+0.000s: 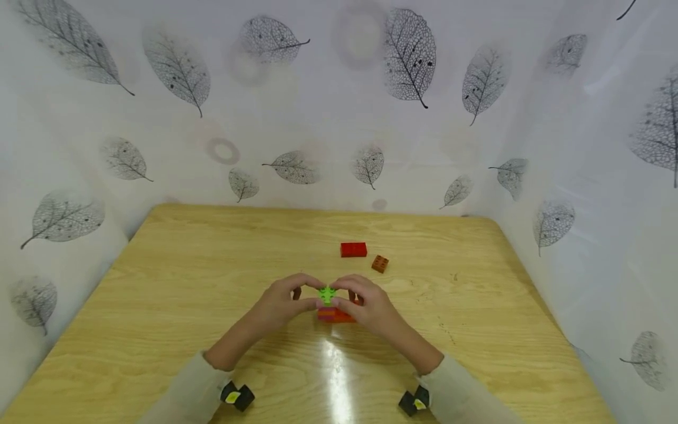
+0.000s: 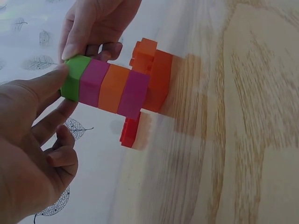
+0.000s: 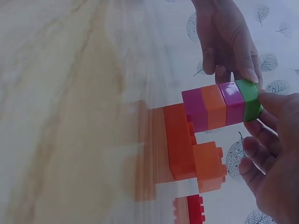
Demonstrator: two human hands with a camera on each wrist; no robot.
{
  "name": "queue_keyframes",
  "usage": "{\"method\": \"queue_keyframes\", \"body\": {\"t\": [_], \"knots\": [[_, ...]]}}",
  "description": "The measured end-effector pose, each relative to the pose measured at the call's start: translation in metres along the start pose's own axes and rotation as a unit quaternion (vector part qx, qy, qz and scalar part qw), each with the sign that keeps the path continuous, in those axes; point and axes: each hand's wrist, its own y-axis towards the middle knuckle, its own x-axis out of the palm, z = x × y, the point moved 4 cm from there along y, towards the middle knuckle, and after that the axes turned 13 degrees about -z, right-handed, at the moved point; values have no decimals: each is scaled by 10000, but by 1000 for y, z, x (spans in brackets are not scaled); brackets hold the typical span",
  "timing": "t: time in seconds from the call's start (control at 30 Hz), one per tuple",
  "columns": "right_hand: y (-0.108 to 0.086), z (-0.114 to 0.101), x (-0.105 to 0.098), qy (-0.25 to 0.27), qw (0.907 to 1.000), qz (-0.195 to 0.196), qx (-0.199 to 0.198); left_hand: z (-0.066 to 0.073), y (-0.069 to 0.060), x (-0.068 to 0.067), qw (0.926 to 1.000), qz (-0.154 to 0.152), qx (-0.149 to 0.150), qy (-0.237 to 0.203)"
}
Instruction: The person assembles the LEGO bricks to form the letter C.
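Note:
Between the fingertips of both hands is a green brick (image 2: 74, 77), the top of a small tower. Below it come a purple brick (image 2: 93, 84), an orange brick (image 2: 113, 88) and another purple brick (image 2: 134, 94). The tower stands at one end of a long red-orange brick (image 3: 180, 144) on the table; a separate orange brick (image 3: 209, 165) sits on the other end. My left hand (image 1: 281, 303) pinches the green brick from the left. From the right, my right hand (image 1: 371, 303) pinches it too, thumb nearer me and fingers on the far side.
A red brick (image 1: 354, 249) lies on the wooden table (image 1: 212, 253) beyond the hands. Just right of it is a small brown brick (image 1: 380, 263). A white leaf-patterned curtain (image 1: 328, 112) surrounds the table's back and sides.

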Motion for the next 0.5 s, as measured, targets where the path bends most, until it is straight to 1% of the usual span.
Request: {"method": "queue_keyframes", "body": {"t": [0.17, 0.23, 0.37, 0.5], "knots": [[-2, 1, 2, 301, 9991, -29, 304, 0, 1, 2, 9999, -17, 107, -13], [-2, 1, 2, 370, 9986, -32, 365, -1, 0, 2, 9999, 2, 136, -40], [-2, 2, 2, 338, 9988, 26, 352, -3, 1, 2, 9997, -49, 198, -116], [-2, 0, 2, 296, 9990, 33, 333, -6, 2, 3, 9996, -119, 127, -206]]}}
